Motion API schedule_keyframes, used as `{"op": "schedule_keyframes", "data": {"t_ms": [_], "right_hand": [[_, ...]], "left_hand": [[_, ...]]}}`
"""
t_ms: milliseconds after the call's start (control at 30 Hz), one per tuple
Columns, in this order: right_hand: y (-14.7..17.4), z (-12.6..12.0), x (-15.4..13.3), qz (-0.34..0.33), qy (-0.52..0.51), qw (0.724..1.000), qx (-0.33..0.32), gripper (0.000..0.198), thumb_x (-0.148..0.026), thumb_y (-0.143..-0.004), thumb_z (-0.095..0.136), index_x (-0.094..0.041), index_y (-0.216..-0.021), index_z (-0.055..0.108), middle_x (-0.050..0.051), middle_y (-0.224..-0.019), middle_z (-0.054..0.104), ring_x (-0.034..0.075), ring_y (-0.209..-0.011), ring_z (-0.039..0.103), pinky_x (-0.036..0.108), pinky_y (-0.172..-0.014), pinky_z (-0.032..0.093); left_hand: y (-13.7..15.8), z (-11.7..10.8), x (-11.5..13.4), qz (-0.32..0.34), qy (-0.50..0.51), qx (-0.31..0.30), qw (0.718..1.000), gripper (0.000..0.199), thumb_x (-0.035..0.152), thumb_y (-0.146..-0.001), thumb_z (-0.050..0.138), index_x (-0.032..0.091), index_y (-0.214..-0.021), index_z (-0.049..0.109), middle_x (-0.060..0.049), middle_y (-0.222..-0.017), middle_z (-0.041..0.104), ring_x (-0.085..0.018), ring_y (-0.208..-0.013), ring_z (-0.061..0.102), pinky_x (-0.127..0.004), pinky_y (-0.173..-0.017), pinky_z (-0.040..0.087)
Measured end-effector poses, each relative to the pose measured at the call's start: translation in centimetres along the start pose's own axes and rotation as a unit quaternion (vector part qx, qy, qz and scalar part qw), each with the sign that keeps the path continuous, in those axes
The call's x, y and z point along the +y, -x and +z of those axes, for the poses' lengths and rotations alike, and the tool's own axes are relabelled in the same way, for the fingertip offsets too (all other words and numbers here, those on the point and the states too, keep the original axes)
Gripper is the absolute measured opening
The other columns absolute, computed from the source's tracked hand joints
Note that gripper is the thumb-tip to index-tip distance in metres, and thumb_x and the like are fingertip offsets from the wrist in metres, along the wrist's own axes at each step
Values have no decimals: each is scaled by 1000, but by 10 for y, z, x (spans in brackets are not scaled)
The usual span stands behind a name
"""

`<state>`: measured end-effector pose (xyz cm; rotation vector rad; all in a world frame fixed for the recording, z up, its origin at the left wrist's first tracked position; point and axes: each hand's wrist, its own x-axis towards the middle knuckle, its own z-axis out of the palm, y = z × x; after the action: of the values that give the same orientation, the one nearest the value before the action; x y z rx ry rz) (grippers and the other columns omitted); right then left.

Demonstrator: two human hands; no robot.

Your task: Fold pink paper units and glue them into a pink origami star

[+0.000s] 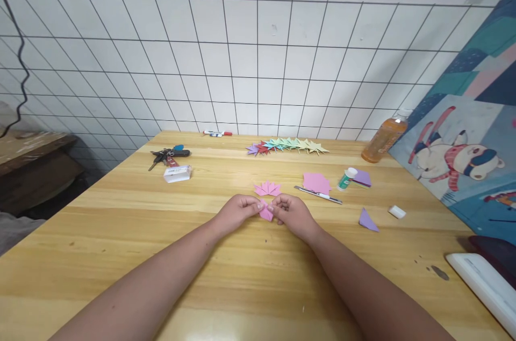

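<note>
Between my two hands is a small folded piece of pink paper (266,212), held low over the wooden table. My left hand (241,211) pinches its left edge between thumb and fingers. On the other side, my right hand (293,215) grips the right edge the same way. Just beyond my fingertips lies a pink folded paper fan shape (267,188) with pointed tips. To its right rests a stack of pink paper (316,182), with a slim pen-like tool (318,194) lying along its near edge.
Pointed paper pieces in several colours (286,145) form a row near the wall. Rightward are a glue stick (347,179), purple paper (363,178), a purple triangle (367,220), an eraser (397,212) and a bottle (384,138). Keys (169,156), a small box (177,173) and a marker (217,133) lie left.
</note>
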<state>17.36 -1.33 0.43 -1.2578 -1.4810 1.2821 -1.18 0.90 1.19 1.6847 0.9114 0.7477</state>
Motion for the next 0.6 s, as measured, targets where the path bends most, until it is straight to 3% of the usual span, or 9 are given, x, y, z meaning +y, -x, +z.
{"op": "schedule_keyframes", "data": {"t_ms": [267,400,600], "right_hand": [[4,1,-10,20,-11,1000,-18,25,-38,-65,67,-18,-74,56,-2,-63,57,10,-53,50,20,-46,43],[7,2,-15,8,7,1000,-23,20,-34,-67,67,-17,-74,59,-1,-62,59,10,-54,53,20,-49,41],[7,3,-11,-5,16,999,-32,21,-31,-63,70,-18,-75,60,-3,-60,57,10,-54,52,21,-50,40]], "left_hand": [[-2,7,-8,-2,-88,44,995,40,46,-81,49,13,-63,62,1,-58,55,-11,-57,47,-20,-55,36],[0,9,-6,10,-102,38,994,44,46,-82,47,13,-56,57,3,-51,46,-9,-50,40,-20,-51,31],[1,8,-4,21,-118,45,992,44,46,-82,47,13,-56,60,2,-50,50,-10,-49,43,-20,-50,31]]}}
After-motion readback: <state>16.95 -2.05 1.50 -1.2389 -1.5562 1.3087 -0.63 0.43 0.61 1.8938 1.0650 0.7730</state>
